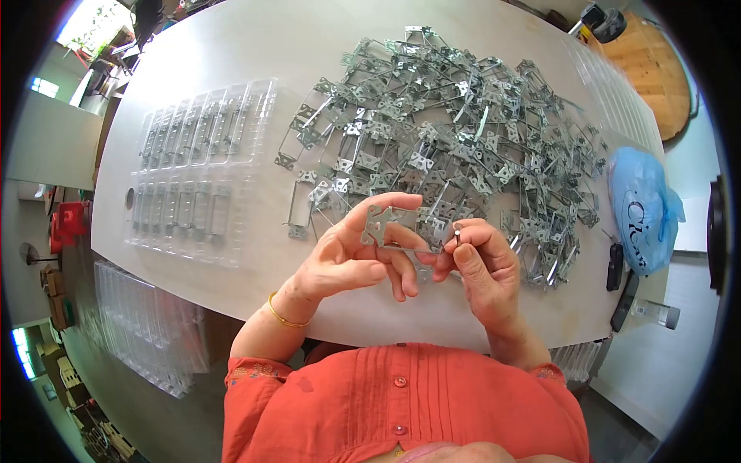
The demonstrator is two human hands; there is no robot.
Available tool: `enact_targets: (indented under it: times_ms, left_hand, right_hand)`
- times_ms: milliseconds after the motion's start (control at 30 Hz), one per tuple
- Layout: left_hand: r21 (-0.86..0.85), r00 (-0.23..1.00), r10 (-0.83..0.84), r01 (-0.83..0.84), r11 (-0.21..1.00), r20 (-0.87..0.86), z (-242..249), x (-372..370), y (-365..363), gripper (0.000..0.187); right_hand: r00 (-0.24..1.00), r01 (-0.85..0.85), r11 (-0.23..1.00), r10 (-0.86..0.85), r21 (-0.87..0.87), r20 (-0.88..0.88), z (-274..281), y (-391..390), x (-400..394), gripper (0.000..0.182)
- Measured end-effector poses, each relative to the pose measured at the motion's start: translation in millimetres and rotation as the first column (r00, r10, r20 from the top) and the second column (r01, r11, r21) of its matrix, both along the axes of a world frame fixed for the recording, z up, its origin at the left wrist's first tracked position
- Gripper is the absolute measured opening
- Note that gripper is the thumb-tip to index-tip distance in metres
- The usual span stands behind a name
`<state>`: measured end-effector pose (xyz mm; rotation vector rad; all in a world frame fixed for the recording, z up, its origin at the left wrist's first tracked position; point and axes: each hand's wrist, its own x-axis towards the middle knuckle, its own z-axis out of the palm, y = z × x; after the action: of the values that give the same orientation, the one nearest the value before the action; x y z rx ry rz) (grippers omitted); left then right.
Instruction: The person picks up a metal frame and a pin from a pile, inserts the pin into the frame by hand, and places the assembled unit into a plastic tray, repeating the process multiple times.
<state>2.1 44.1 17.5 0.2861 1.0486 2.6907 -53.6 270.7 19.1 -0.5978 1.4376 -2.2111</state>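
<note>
My left hand [351,258] is curled around a stamped metal bracket [376,225], whose long thin bar runs across toward the right. My right hand [486,274] pinches a small shiny metal pin [457,235] between thumb and forefinger, close to the bracket's right end. Other fingers of that hand sit under the bracket's end. Just beyond both hands spreads a large heap of similar metal brackets [463,116], tangled together on the table.
A clear plastic tray [243,208] on the white table [309,31] holds two rows of brackets. Stacked clear trays stand at the lower left [147,324] and far right. A blue plastic bag [641,208], a black tool [614,266] and a bottle [656,313] are at right.
</note>
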Motion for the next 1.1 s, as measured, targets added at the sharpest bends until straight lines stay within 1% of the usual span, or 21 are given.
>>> enact_targets:
  times_ms: [33,100,167,233,267,300,333,367,400,433,467,533,567,633,667,733,867,933,1000,1067,1100]
  left_hand:
    - [-0.067,0.999,0.018,-0.021,0.998,-0.035,2.4,1.2,0.4,0.075]
    - [-0.087,0.999,0.033,-0.036,0.996,-0.034,-3.3,1.7,-0.2,0.073]
    - [-0.104,0.999,0.039,-0.042,0.994,-0.031,-13.0,1.1,-3.1,0.072]
    - [-0.142,0.992,0.039,-0.056,0.988,-0.122,-23.2,-2.9,-9.7,0.069]
    - [-0.142,0.991,0.04,-0.058,0.988,-0.126,-27.2,-3.4,-12.6,0.069]
    - [-0.23,0.981,0.083,-0.124,0.965,-0.177,-28.6,-4.1,-15.3,0.064]
    - [-0.312,0.965,0.121,-0.191,0.931,-0.231,-28.2,-4.6,-16.8,0.061]
    - [-0.314,0.965,0.12,-0.192,0.93,-0.233,-26.3,-4.8,-13.2,0.061]
    - [-0.268,0.949,0.211,-0.271,0.924,-0.234,-16.4,-6.5,-4.2,0.057]
    - [-0.222,0.926,0.299,-0.349,0.911,-0.23,-10.2,-6.7,1.5,0.055]
    - [-0.221,0.928,0.295,-0.345,0.912,-0.229,-8.9,-4.6,2.6,0.055]
    - [-0.194,0.985,0.157,-0.169,0.966,-0.075,-7.5,0.4,1.9,0.049]
    - [-0.193,0.986,0.149,-0.16,0.968,-0.071,-6.3,1.3,1.6,0.049]
    - [-0.268,0.999,0.034,-0.036,0.963,-0.013,-3.5,2.5,1.5,0.046]
    - [-0.265,1.0,0.024,-0.025,0.964,-0.008,-0.9,2.2,0.4,0.046]
    - [-0.401,0.996,-0.076,0.089,0.912,0.049,3.2,0.5,-2.2,0.047]
    - [-0.469,0.995,-0.094,0.099,0.878,0.034,-0.3,0.0,-0.7,0.047]
    - [-0.556,0.998,-0.049,0.069,0.828,0.05,2.7,0.5,1.8,0.056]
    - [-0.557,0.998,-0.045,0.066,0.828,0.051,2.0,0.4,1.1,0.054]
    - [-0.559,0.998,-0.038,0.06,0.827,0.052,0.9,0.5,-0.2,0.052]
    - [-0.591,0.999,-0.032,0.052,0.805,0.044,-0.2,0.4,-0.9,0.049]
  right_hand:
    - [0.999,-0.016,1.0,0.016,-0.015,0.035,-0.1,-0.8,0.7,0.011]
    - [0.997,-0.037,0.999,0.039,-0.034,0.067,-0.6,-2.6,3.0,0.011]
    - [0.992,-0.056,0.998,0.055,0.003,0.117,-0.9,-4.6,7.6,0.011]
    - [0.986,-0.086,0.996,0.084,0.009,0.145,1.8,-6.3,11.8,0.012]
    - [0.978,-0.116,0.993,0.112,0.015,0.174,3.1,-6.7,12.6,0.012]
    - [0.979,-0.118,0.993,0.114,0.014,0.171,3.6,-5.6,12.2,0.012]
    - [0.986,-0.12,0.989,0.108,0.086,0.129,3.9,-3.5,11.1,0.012]
    - [0.991,-0.116,0.981,0.104,0.156,0.086,3.8,-1.6,10.1,0.012]
    - [0.991,-0.115,0.981,0.103,0.155,0.085,3.6,-0.3,9.0,0.012]
    - [0.998,-0.069,0.978,0.068,0.195,0.012,3.3,1.0,7.7,0.011]
    - [0.998,-0.019,0.972,0.034,0.233,-0.062,3.2,2.4,7.1,0.011]
    - [0.999,-0.008,0.971,0.019,0.24,-0.046,8.6,2.7,6.7,0.01]
    - [0.999,0.001,0.97,0.007,0.245,-0.031,10.4,2.5,6.6,0.009]
    - [0.999,0.001,0.973,0.007,0.231,-0.034,10.0,3.3,6.9,0.009]
    - [0.999,-0.009,0.976,0.018,0.216,-0.04,9.7,4.1,7.2,0.008]
    - [0.999,-0.006,0.974,0.018,0.229,-0.048,9.0,5.7,7.6,0.008]
    - [0.999,-0.018,0.973,0.029,0.23,-0.045,11.7,3.9,8.5,0.007]
    - [0.998,-0.013,0.969,0.029,0.245,-0.06,11.5,4.1,8.0,0.007]
    - [0.996,-0.013,0.965,0.034,0.261,-0.077,11.1,4.2,8.4,0.006]
    - [0.997,0.02,0.966,-0.001,0.259,-0.075,10.5,3.7,9.4,0.005]
    - [0.997,0.019,0.966,0.001,0.258,-0.074,10.1,3.7,9.4,0.005]
